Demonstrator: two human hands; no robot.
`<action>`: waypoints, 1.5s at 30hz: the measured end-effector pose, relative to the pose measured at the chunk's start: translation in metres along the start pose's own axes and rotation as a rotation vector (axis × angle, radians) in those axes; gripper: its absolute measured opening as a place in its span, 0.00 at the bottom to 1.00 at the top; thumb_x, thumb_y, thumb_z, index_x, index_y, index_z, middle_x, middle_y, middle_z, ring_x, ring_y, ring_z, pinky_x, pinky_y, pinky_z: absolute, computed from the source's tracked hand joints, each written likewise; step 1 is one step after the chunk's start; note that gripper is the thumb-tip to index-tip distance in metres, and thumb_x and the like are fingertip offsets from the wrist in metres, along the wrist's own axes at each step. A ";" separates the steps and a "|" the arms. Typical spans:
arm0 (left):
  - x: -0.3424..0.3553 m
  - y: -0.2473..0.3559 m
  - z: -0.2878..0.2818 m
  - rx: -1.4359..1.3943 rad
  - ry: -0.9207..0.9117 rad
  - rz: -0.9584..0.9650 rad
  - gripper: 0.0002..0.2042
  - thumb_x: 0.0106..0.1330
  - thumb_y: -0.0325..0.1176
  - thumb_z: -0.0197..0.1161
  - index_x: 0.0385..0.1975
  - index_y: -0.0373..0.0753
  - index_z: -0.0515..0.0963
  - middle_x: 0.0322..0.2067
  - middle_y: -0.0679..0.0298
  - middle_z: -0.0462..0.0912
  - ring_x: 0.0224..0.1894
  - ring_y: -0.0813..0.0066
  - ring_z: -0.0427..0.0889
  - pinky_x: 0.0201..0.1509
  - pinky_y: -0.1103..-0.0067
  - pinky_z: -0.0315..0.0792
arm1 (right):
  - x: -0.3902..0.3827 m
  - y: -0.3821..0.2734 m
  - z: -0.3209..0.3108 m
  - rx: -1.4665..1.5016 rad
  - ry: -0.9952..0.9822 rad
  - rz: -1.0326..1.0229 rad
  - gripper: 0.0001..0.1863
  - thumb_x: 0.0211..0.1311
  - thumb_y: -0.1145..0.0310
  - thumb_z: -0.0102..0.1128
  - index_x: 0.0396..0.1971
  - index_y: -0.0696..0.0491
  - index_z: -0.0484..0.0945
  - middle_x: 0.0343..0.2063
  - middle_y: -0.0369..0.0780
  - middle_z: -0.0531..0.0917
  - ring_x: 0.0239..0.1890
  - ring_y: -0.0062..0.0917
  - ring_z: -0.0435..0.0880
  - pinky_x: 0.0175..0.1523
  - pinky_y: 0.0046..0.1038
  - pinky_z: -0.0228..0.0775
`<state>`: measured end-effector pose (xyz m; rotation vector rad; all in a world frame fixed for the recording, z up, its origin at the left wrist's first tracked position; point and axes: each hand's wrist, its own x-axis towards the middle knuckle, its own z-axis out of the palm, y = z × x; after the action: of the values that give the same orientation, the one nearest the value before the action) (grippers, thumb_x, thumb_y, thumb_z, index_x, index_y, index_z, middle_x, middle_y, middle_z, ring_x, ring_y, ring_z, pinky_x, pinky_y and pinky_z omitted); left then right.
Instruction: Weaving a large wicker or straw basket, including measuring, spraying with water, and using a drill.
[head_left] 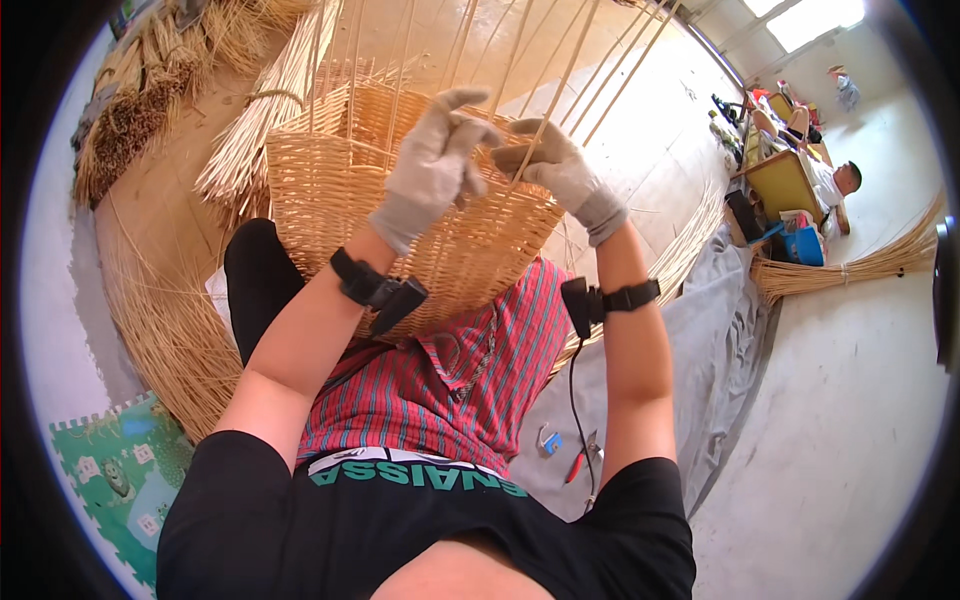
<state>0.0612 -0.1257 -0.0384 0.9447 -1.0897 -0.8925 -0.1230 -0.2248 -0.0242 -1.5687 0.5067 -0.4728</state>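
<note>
A partly woven wicker basket (420, 225) rests tilted on my lap, with several long upright stakes (565, 80) rising from its rim. Both hands wear pale work gloves and are at the rim nearest me. My left hand (435, 165) is over the woven wall, its index finger stretched and the others loosely bent and apart. Just to its right, my right hand (560, 170) has its fingers bent around one stake, which crosses in front of them. Whether a thin weaving strand runs between the hands cannot be made out. The basket's far wall shows behind my left hand.
Bundles of wicker rods (265, 110) lie at the far left, with loose rods (170, 310) below. A red-handled tool (577, 465) and a small blue item (551, 442) lie on a grey sheet (690, 340). A person (828, 185) is near a chair at the right.
</note>
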 end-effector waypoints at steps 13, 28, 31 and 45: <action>0.020 -0.005 -0.047 0.947 -0.092 0.242 0.15 0.73 0.29 0.57 0.58 0.39 0.71 0.45 0.60 0.87 0.29 0.72 0.86 0.32 0.77 0.80 | 0.028 0.028 0.098 -0.490 0.686 0.127 0.38 0.65 0.70 0.57 0.74 0.45 0.57 0.30 0.51 0.85 0.24 0.39 0.85 0.33 0.41 0.76; 0.068 0.021 -0.015 0.799 -0.410 -0.417 0.20 0.70 0.38 0.60 0.59 0.40 0.71 0.37 0.59 0.85 0.18 0.79 0.78 0.15 0.79 0.71 | 0.021 -0.029 0.099 -0.997 0.608 0.432 0.52 0.63 0.70 0.56 0.77 0.45 0.29 0.39 0.53 0.86 0.40 0.44 0.87 0.43 0.41 0.77; 0.061 0.017 -0.020 0.654 -0.432 -0.359 0.16 0.72 0.40 0.57 0.54 0.38 0.76 0.30 0.62 0.86 0.17 0.79 0.77 0.16 0.78 0.71 | 0.026 -0.026 0.087 -0.855 0.841 0.010 0.47 0.67 0.73 0.54 0.77 0.46 0.34 0.42 0.52 0.84 0.26 0.36 0.85 0.33 0.36 0.78; -0.003 -0.011 0.023 1.193 -0.092 0.530 0.20 0.68 0.34 0.63 0.60 0.43 0.73 0.47 0.60 0.82 0.38 0.62 0.84 0.39 0.70 0.79 | -0.051 0.070 -0.004 0.303 1.083 -0.274 0.17 0.64 0.76 0.64 0.51 0.56 0.70 0.42 0.43 0.85 0.31 0.20 0.82 0.31 0.18 0.71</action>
<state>0.0368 -0.1303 -0.0450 1.4443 -1.8798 0.2555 -0.1694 -0.2013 -0.0932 -0.9837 0.9706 -1.5569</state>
